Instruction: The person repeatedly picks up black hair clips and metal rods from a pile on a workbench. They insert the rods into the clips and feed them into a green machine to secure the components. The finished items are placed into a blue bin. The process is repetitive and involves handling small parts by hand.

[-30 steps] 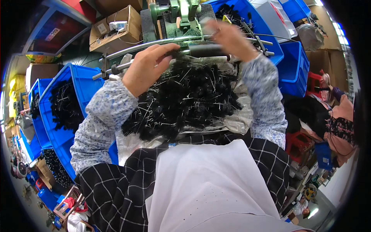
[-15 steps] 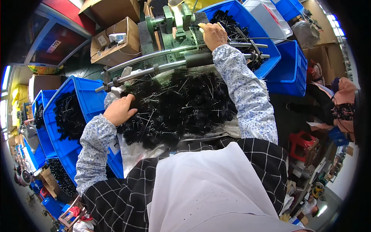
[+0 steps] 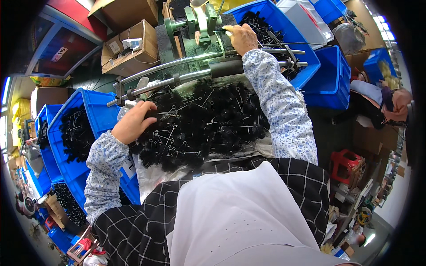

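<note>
A heap of small black bristle brushes (image 3: 199, 128) with looped wire handles lies in front of me on a pale sheet (image 3: 153, 175). Over its left edge, my left hand (image 3: 133, 122) is open, with thumb and index finger apart around dark bristles. My right hand (image 3: 243, 39) is at the green machine (image 3: 202, 31), beyond two metal rails (image 3: 191, 80). Its fingers are pinched together beside the machine's working end, with a yellowish covering on a fingertip. What they pinch is too small to make out. A dark sleeve (image 3: 226, 68) sits on the nearer rail.
Blue bins holding black brushes stand at left (image 3: 91, 111) and at right behind my right hand (image 3: 306, 66). Another blue bin (image 3: 330, 84) is beside the latter. A cardboard box (image 3: 128, 48) sits at the back left. A red stool (image 3: 346, 166) and another person (image 3: 381, 104) are at right.
My left hand has moved slightly up and its thumb and index finger have drawn nearer each other. My right hand stays at the machine. The person at right has shifted position.
</note>
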`<state>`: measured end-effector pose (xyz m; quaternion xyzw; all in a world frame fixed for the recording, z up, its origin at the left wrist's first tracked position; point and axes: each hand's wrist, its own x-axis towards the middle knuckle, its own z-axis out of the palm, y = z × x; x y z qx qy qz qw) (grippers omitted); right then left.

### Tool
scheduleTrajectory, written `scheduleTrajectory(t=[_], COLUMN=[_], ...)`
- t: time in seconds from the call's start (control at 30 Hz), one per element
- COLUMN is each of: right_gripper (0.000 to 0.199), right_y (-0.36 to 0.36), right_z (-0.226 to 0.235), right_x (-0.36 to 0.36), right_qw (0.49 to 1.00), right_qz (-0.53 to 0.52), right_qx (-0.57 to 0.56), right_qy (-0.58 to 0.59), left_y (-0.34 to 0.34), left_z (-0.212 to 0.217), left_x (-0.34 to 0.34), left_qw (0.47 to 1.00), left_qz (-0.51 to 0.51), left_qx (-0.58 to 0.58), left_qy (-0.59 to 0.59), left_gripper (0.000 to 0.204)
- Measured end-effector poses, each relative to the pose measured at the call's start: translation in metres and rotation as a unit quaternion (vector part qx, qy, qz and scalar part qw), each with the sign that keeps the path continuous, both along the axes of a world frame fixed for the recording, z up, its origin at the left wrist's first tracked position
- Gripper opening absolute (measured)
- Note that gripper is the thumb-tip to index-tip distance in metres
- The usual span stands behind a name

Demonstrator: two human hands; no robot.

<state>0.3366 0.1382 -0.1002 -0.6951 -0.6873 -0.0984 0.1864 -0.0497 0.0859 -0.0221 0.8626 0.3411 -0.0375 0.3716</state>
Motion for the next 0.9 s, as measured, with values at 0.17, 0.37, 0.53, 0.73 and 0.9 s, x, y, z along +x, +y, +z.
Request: scheduleTrajectory(t=[0.17,0.37,0.53,0.73,0.9], right_gripper=[0.029,0.031,0.015,0.016,0.014], right_y=[0.001,-0.017,-0.006,0.007,-0.006], right_z=[0.007,-0.001,-0.007,-0.006,0.006], right_x=[-0.002,0.006,-0.025,-0.064,-0.038], right_qw=[0.997,0.996,0.998,0.999,0.999], right_qz=[-0.008,-0.087,-0.049,-0.043,-0.051], right_qx=[-0.031,-0.038,0.045,0.010,-0.006], right_qy=[-0.066,-0.001,-0.002,-0.009,-0.002], left_y=[0.007,0.008,0.009,0.011,0.013], left_z=[0.032,0.049,0.046,0.049,0.049], left_x=[0.021,0.027,0.039,0.056,0.047], left_qw=[0.996,0.986,0.989,0.993,0.983], left_qz=[0.068,0.092,0.071,0.044,0.043], left_qx=[0.012,0.019,-0.004,0.021,0.071], left_qy=[-0.061,-0.140,-0.129,-0.112,-0.163], left_gripper=[0.025,0.026,0.028,0.027,0.026])
